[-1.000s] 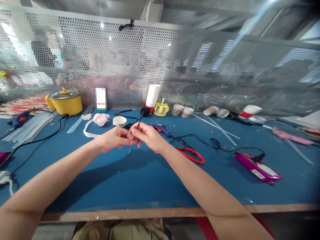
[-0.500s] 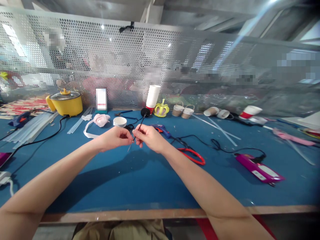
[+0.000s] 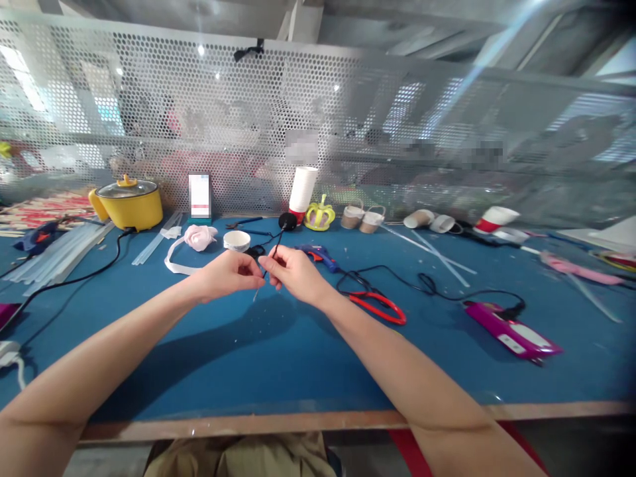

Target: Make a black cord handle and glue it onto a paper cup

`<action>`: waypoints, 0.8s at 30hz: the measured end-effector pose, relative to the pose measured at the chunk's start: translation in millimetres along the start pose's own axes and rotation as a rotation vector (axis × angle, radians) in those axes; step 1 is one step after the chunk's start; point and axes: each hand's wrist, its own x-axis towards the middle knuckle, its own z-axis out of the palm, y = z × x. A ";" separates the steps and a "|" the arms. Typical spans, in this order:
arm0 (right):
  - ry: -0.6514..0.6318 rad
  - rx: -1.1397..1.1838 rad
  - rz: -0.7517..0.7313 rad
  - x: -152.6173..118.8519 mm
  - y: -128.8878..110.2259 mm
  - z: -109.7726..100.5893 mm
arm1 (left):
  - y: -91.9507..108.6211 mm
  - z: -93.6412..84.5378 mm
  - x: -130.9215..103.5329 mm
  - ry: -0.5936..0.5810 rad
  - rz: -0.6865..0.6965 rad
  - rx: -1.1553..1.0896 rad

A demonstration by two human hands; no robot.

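Observation:
Over the middle of the table my right hand (image 3: 291,273) is closed in a pinch around a thin black stem (image 3: 278,242). A round black disc (image 3: 287,221) tops the stem at its far end, and a thin pale tip pokes out below the fingers. My left hand (image 3: 234,273) is also closed, its thumb and fingertips pinched at the stem's lower part, close to the right fingertips. Just behind the left hand stand a white roll of tape (image 3: 236,241) and a pale pink fabric rose (image 3: 199,238) with a white ribbon (image 3: 173,260).
A blue glue gun (image 3: 320,257) and red-handled pliers (image 3: 380,308) lie right of my hands. Farther right is a purple power strip (image 3: 514,331). Stacked paper cups (image 3: 303,189), a yellow crown-like piece (image 3: 319,215) and a yellow electric pot (image 3: 128,204) stand along the perforated screen (image 3: 223,132).
The view has shifted very slightly. Both hands stay at the stem, with only small finger movement; nothing else has visibly moved.

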 end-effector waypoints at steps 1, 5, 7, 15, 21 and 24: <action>0.010 -0.008 0.001 0.0 0.1 0.7 | -0.8 1.2 0.7 0.007 -0.008 -0.013; 0.018 0.043 0.001 0.4 1.1 1.6 | -4.3 3.5 2.6 0.020 -0.017 -0.078; -0.061 0.157 -0.024 0.9 1.3 -0.3 | -5.6 2.5 2.5 -0.019 -0.029 -0.134; -0.208 0.332 -0.010 4.0 5.0 -6.3 | -1.7 -2.8 -0.1 -0.126 -0.067 -0.239; -0.132 0.226 -0.008 3.6 5.5 -4.2 | 1.2 -3.8 -0.9 -0.061 -0.072 -0.134; -0.117 0.203 -0.004 2.6 3.9 -3.6 | -0.2 -3.2 -0.3 -0.046 -0.060 -0.105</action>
